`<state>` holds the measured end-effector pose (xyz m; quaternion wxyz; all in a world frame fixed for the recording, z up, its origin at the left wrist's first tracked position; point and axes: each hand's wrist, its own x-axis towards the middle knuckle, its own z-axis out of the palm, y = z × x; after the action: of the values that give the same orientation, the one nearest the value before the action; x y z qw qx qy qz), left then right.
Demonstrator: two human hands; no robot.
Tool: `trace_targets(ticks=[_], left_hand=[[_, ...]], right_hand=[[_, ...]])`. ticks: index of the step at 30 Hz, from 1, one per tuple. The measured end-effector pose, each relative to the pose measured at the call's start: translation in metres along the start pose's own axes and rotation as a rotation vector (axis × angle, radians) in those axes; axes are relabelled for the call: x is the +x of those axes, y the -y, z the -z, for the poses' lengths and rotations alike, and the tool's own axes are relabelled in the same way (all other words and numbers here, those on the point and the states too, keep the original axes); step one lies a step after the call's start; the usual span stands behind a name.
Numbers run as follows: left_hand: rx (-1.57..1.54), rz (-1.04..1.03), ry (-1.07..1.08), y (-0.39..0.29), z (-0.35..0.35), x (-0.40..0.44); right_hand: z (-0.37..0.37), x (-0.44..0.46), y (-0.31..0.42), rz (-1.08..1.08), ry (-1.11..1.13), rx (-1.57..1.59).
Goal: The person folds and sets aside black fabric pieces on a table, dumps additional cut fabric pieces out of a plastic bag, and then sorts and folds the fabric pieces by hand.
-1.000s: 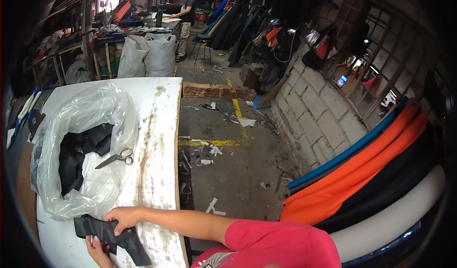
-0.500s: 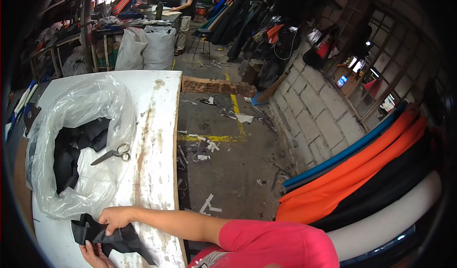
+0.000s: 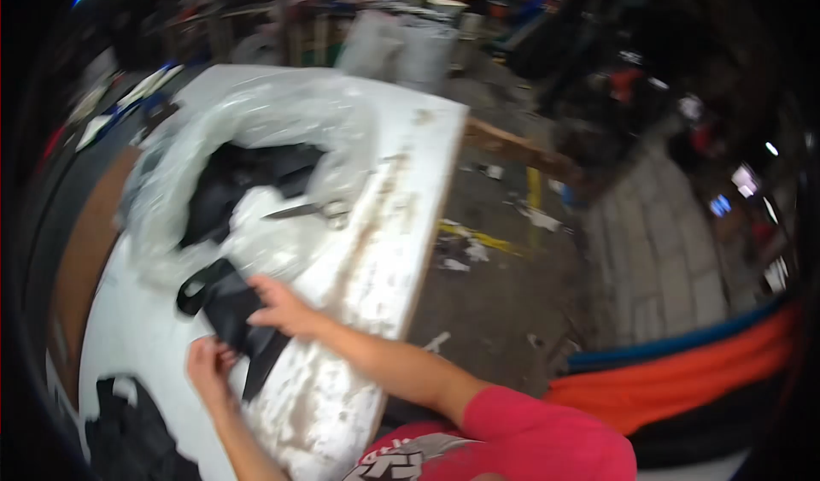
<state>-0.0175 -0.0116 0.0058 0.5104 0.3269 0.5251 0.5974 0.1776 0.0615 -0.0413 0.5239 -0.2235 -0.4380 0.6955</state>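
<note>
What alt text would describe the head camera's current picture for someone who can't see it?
A person's right hand and left hand work at black material on a stained white table. Beyond the hands lie scissors and an open clear plastic bag holding black pieces; another black piece lies at lower left.

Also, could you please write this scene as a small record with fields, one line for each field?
Left hand: fingers curled at the black piece; grip unclear
Right hand: thumb and fingers at the right side of the same piece
Surface: white, stained table
Container: clear plastic bag, mouth open
Contents: black material
Tool: scissors, at the bag's right side
Also on table: black cloth, lower left
Clothing: pink sleeve
Image: blurred, most strongly in the background
</note>
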Motion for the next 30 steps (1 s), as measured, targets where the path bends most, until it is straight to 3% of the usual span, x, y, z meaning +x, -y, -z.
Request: trace_targets(ticks=[2,6,8,9,12,13,16,17,21,30], left_hand=[[0.25,0.025,0.14,-0.002,-0.003,-0.007],[0.119,0.028,0.297,0.02,0.011,-0.006],[-0.014,0.021,0.239,0.018,0.009,-0.011],[-0.106,-0.054,0.074,-0.004,-0.016,-0.026],[-0.051,-0.152,0.069,-0.002,-0.005,-0.011],[-0.088,-0.114,0.041,-0.004,-0.002,-0.01],[-0.208,-0.043,-0.013,-0.008,-0.001,-0.006],[-0.248,-0.04,-0.02,-0.008,-0.001,-0.006],[-0.366,0.021,-0.048,-0.014,-0.006,-0.008],[-0.18,0.011,0.106,-0.011,-0.003,-0.012]], right_hand=[[-0.013,-0.008,0.039,0.042,0.07,0.147],[-0.021,-0.01,0.054,-0.046,0.194,0.221],[-0.017,-0.01,0.05,-0.314,0.271,0.142],[-0.016,-0.01,0.048,-0.443,0.304,0.094],[-0.026,-0.012,0.046,-0.43,0.342,-0.196],[-0.027,-0.013,0.042,-0.413,0.351,-0.069],[-0.029,-0.013,0.05,-0.54,0.292,-0.084],[-0.034,-0.014,0.051,-0.496,0.25,-0.002],[-0.022,-0.012,0.043,-0.339,0.18,-0.146],[-0.02,-0.012,0.043,-0.384,0.151,-0.041]])
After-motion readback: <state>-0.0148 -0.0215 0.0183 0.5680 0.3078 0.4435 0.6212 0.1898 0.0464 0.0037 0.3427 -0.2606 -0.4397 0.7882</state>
